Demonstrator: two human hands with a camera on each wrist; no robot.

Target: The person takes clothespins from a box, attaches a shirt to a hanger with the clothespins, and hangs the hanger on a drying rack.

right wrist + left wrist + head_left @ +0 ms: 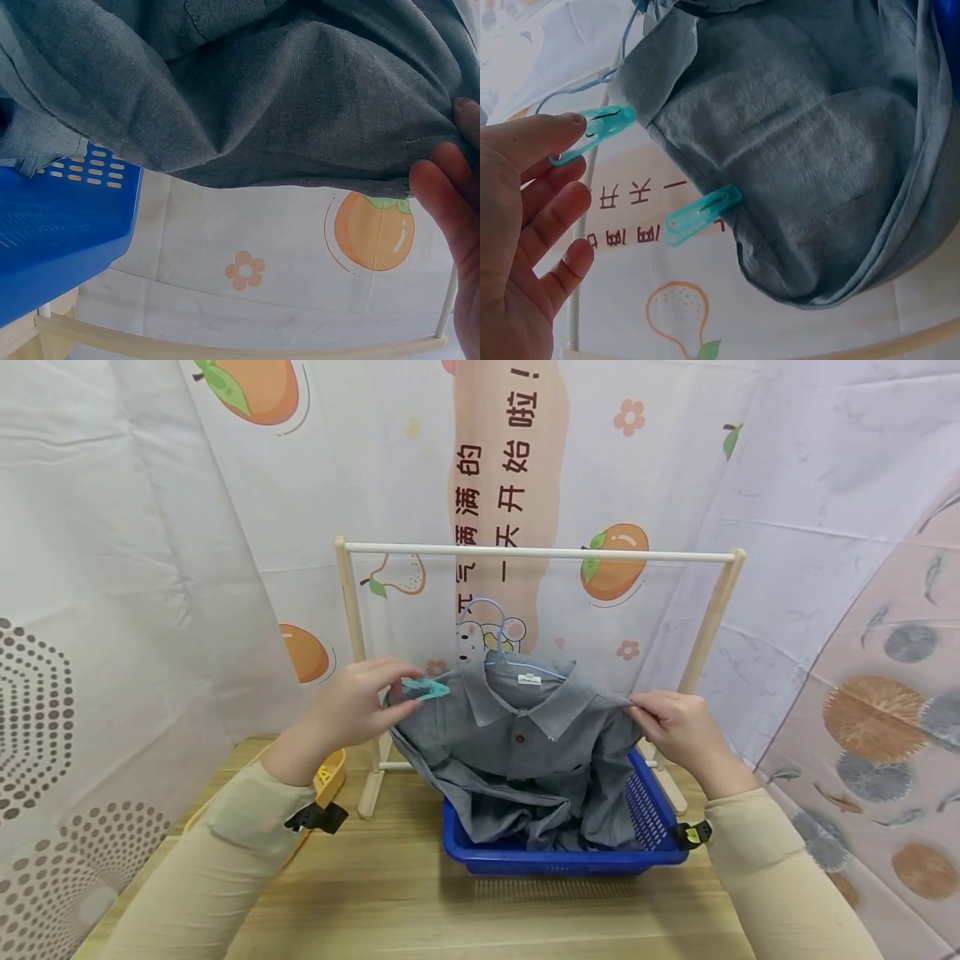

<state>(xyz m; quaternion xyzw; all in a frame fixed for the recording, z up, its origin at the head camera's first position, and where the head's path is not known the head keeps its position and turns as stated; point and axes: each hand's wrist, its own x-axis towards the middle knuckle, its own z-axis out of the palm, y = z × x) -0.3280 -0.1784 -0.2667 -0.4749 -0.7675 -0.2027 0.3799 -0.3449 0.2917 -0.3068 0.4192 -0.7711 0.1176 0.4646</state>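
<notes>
A grey collared shirt (540,735) with a blue hanger (501,618) inside its neck is held up over a blue basket (555,862), its lower part bunched in the basket. My left hand (367,697) pinches a teal clothespin (604,129) between thumb and fingers, its tip right at the shoulder edge near the collar. A second teal clothespin (703,214) is clipped on the same edge farther out along the shoulder. With thumb and fingers my right hand (678,727) pinches the shirt's other shoulder, pulling the cloth sideways.
Behind the shirt stands a rack with a white crossbar (540,552) and wooden posts. A yellow basket (330,774) sits at the left on the wooden table (360,893), partly behind my left forearm. Printed curtains (660,468) surround the table.
</notes>
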